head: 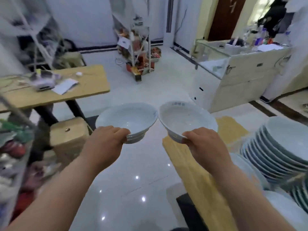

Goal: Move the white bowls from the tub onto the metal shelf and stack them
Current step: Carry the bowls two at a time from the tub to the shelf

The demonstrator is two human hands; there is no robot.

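Observation:
I hold white bowls in both hands above the shiny white floor. My left hand (106,144) grips the near rim of a small stack of white bowls (126,120), seemingly two or three nested. My right hand (201,144) pinches the near rim of a single white bowl (186,119) with blue marks inside its far rim. The two rims almost touch in the middle of the view. A tall leaning stack of white dishes (280,147) stands at the right. The tub and the metal shelf cannot be made out with certainty; the picture is blurred.
A wooden table (70,95) with papers and a device stands at the left, a wooden stool (68,135) below it. A yellow bench top (198,172) runs under my right arm. A cluttered rack (138,52) and a cream counter (246,75) stand farther off.

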